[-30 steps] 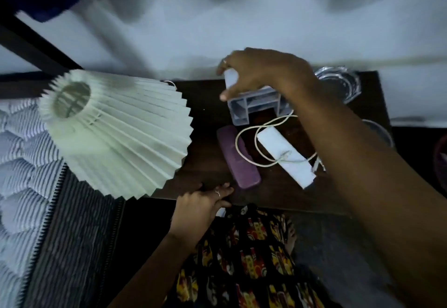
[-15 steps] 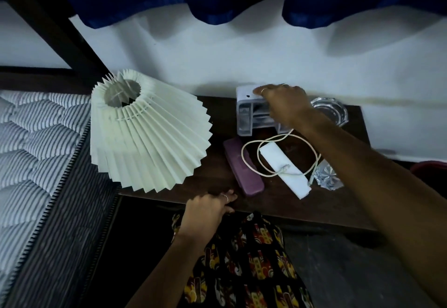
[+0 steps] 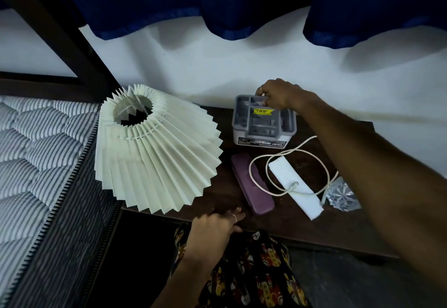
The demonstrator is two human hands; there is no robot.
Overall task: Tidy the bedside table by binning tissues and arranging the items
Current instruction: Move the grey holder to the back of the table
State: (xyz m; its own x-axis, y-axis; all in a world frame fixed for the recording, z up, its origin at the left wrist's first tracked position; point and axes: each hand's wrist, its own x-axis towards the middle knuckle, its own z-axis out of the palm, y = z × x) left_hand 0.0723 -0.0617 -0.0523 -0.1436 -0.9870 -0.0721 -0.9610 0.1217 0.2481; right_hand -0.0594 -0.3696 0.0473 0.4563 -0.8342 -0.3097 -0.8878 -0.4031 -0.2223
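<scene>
Grey plastic organiser (image 3: 264,120) is sitting at the bedside table's (image 3: 302,225) back edge, the right hand (image 3: 280,96) pinching its far rim between curled fingers. The left hand (image 3: 212,229) is resting on the front edge, fingers together. Arranging seems underway; next, probably squaring it against the wall, then loading the purple case (image 3: 251,183).

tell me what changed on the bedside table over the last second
The right hand has turned the grey organiser box from lying on its side to standing with its compartments facing up near the wall, and still grips its back rim. The left hand stays on the table's front edge. The purple case, white cord, white block, lampshade and glass dish lie as before.
</scene>
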